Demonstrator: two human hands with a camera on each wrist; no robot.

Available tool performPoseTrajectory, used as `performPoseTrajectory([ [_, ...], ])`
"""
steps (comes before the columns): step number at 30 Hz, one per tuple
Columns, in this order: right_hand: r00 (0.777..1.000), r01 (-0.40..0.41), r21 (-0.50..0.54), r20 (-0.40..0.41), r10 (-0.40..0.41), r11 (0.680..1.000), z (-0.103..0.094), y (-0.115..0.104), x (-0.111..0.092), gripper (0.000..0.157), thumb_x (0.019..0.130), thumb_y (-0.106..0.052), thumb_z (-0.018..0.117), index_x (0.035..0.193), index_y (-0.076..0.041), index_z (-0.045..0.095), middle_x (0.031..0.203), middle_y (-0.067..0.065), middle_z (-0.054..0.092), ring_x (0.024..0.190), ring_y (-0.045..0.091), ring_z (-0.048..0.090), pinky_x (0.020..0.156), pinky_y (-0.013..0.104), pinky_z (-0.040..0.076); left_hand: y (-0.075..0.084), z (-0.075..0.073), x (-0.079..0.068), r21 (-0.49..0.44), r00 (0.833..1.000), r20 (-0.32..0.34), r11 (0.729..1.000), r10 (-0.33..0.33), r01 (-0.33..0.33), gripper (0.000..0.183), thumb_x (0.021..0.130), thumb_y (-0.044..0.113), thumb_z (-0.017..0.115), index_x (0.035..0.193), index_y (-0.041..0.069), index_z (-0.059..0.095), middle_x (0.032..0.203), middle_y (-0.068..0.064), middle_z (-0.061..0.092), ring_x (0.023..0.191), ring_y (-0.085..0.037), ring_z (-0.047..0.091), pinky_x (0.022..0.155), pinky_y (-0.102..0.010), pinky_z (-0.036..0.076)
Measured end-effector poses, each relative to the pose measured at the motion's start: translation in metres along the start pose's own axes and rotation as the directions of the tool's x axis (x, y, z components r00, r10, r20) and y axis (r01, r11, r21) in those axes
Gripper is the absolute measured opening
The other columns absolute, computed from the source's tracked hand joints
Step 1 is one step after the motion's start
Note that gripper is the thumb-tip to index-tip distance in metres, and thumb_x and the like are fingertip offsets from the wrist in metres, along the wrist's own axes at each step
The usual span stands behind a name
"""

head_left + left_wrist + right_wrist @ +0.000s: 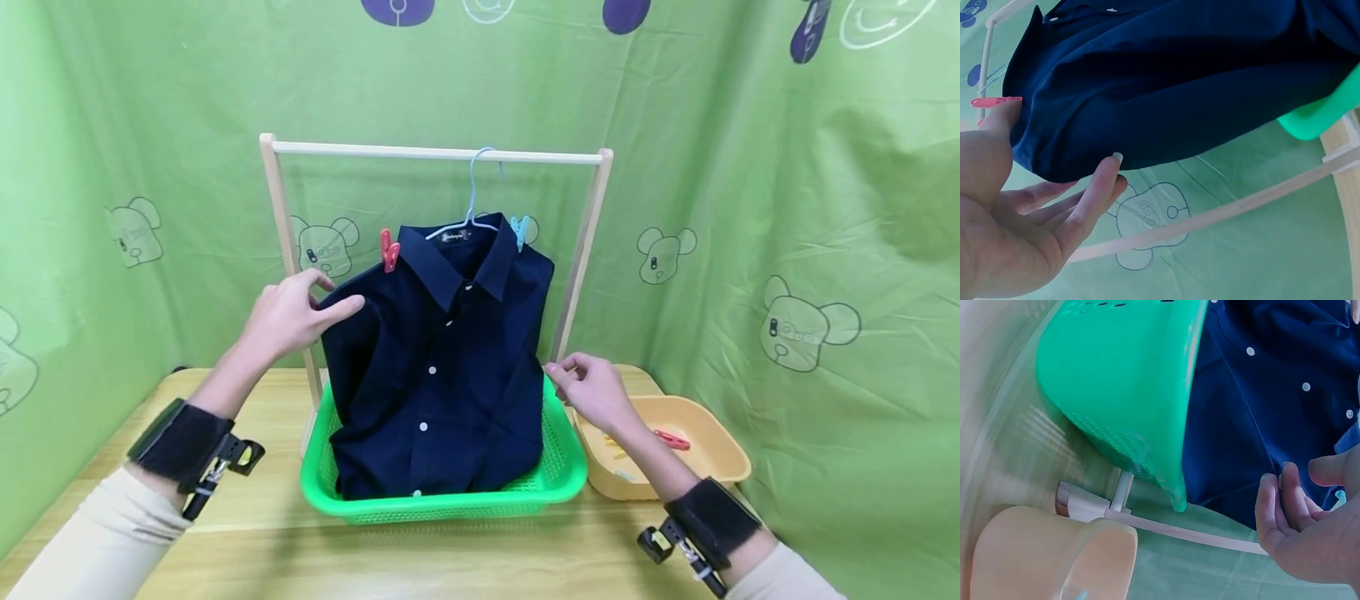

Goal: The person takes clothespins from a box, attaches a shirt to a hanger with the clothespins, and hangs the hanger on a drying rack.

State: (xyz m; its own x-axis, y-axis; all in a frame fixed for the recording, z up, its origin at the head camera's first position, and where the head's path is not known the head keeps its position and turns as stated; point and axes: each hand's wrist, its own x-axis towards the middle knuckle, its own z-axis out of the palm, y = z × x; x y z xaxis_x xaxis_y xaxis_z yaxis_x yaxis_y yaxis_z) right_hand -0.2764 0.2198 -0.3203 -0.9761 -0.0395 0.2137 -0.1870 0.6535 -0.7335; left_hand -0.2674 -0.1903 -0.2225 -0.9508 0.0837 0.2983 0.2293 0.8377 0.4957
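A dark navy button-up shirt hangs on a light blue wire hanger. Its lower part sits inside a green plastic basket. A red clothespin grips the shirt by the collar on the left, and a light blue clothespin is on the right. My left hand is at the left shoulder, thumb and fingers spread apart around the cloth's edge. Beside the shirt's right edge, my right hand has loosely bent fingers; in the right wrist view its thumb stands apart from them, with no cloth visibly pinched.
A wooden rack carries the hanger on its top bar. To the right of the basket, a pale orange bin contains a red clothespin and several yellow ones. Green printed curtains enclose the wooden table.
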Motion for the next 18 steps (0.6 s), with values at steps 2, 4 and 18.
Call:
performPoseTrajectory([
  [2, 1.000, -0.001, 0.003, 0.002, 0.001, 1.000, 0.000, 0.001, -0.001, 0.031, 0.100, -0.032, 0.061, 0.096, -0.002, 0.069, 0.076, 0.012, 0.069, 0.071, 0.028, 0.066, 0.057, 0.030, 0.047, -0.004, 0.001, -0.004, 0.000, 1.000, 0.010, 1.000, -0.003, 0.003, 0.076, 0.094, 0.065, 0.054, 0.135, 0.001, 0.055, 0.116, -0.029, 0.069, 0.105, -0.040, 0.067, 0.086, -0.052, 0.052],
  [4, 1.000, -0.004, 0.001, -0.001, 0.004, 1.000, -0.001, 0.003, -0.001, 0.031, 0.100, -0.031, 0.061, 0.098, -0.001, 0.069, 0.076, 0.009, 0.069, 0.072, 0.028, 0.066, 0.057, 0.030, 0.047, -0.009, 0.002, -0.008, -0.005, 1.000, 0.015, 1.000, -0.005, 0.005, 0.077, 0.095, 0.066, 0.051, 0.136, 0.001, 0.054, 0.115, -0.029, 0.069, 0.105, -0.040, 0.068, 0.087, -0.053, 0.053],
  [18, 0.999, -0.020, -0.099, -0.032, 0.017, 0.995, -0.005, 0.020, -0.010, 0.036, 0.100, -0.037, 0.060, 0.113, -0.004, 0.067, 0.082, 0.007, 0.067, 0.062, 0.019, 0.057, 0.057, 0.033, 0.045, -0.057, 0.016, -0.043, 0.044, 0.999, 0.043, 0.999, -0.014, 0.012, 0.068, 0.103, 0.054, 0.045, 0.137, -0.005, 0.053, 0.109, -0.029, 0.072, 0.099, -0.045, 0.070, 0.084, -0.057, 0.053],
])
